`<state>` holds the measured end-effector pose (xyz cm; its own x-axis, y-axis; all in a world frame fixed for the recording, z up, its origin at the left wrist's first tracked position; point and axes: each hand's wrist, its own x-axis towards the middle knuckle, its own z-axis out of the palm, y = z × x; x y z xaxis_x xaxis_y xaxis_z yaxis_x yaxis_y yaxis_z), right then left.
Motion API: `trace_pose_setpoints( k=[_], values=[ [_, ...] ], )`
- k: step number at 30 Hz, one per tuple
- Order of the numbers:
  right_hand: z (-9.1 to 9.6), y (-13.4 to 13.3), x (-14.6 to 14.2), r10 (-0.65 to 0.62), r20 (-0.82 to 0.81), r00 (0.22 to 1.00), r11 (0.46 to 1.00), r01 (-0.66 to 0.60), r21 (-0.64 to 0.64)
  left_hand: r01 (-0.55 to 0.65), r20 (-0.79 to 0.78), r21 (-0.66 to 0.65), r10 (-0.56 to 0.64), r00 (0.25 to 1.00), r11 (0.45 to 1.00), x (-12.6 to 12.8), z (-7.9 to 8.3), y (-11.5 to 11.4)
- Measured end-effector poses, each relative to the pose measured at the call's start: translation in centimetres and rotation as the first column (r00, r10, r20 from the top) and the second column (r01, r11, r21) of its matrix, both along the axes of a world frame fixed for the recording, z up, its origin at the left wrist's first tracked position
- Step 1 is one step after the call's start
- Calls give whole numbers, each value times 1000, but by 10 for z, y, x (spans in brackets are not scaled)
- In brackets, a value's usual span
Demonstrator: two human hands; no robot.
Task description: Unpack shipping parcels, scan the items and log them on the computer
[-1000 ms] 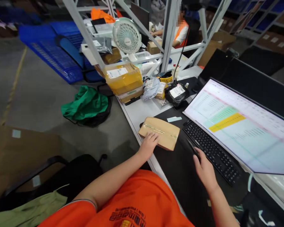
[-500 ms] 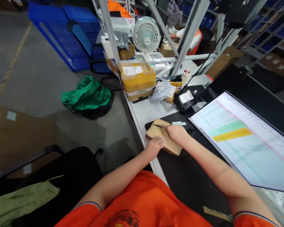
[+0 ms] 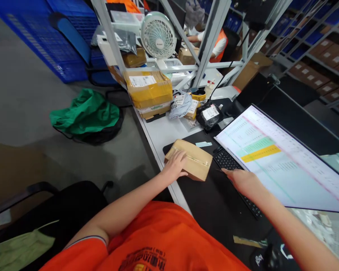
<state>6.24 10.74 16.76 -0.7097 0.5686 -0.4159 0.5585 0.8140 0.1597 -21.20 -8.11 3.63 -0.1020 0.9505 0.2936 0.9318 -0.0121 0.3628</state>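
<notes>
A flat brown cardboard parcel [image 3: 197, 162] sealed with clear tape lies on the black desk mat [image 3: 214, 205] near the table's left edge. My left hand [image 3: 175, 166] rests flat on its near left corner, fingers stretched out. My right hand [image 3: 241, 180] hovers over the black keyboard [image 3: 225, 159], a little right of the parcel and apart from it. Its fingers are closed on a thin dark tool whose tip [image 3: 219, 170] points toward the parcel; I cannot make out what kind of tool it is.
A tilted monitor [image 3: 277, 160] showing a spreadsheet fills the right. Behind the parcel are a black bagged packet [image 3: 209, 114], small labelled packets and a stack of yellow-taped boxes [image 3: 148, 90]. A fan [image 3: 157, 35] stands behind. A green bag [image 3: 86, 111] lies on the floor. Another person in orange [image 3: 219, 43] sits beyond the frame.
My right hand has drawn back from the top of the parcel to above the keyboard, still gripping the dark tool. My left hand has stayed on the parcel.
</notes>
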Motion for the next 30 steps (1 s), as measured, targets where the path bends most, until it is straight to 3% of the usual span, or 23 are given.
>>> trace_pose_setpoints(
  k=[3,5,7,10,13,17,21,25,28,30],
  values=[
    [-13,24,34,-174,-120,977,985,171,-38,78,-14,-122,-81,997,989,-14,13,19],
    [-26,29,28,-278,-309,910,960,247,-134,116,-38,-211,-127,991,971,-20,18,29],
    [-44,25,-2,-364,-493,791,929,272,-249,139,-86,-291,-171,982,946,-22,24,37],
    [-78,17,-67,-377,-644,666,926,257,-277,189,-138,-367,-254,957,911,-22,34,45],
    [-107,20,-115,-462,-636,617,886,290,-362,218,-136,-418,-298,945,882,-25,46,52],
    [-129,35,-125,-596,-503,626,783,315,-536,200,-171,-449,-303,937,871,-29,48,50],
    [-140,41,-116,-683,-464,564,705,344,-620,209,-257,-280,-283,924,937,-19,24,11],
    [-145,37,-116,-720,-481,501,675,340,-655,70,-284,-72,-87,955,995,10,-3,-51],
    [-144,32,-117,-739,-501,451,662,342,-667,4,-230,-35,-12,973,999,25,-19,-85],
    [-142,28,-119,-751,-512,417,653,352,-671,46,-216,-61,-58,975,997,25,-28,-96]
  ],
)
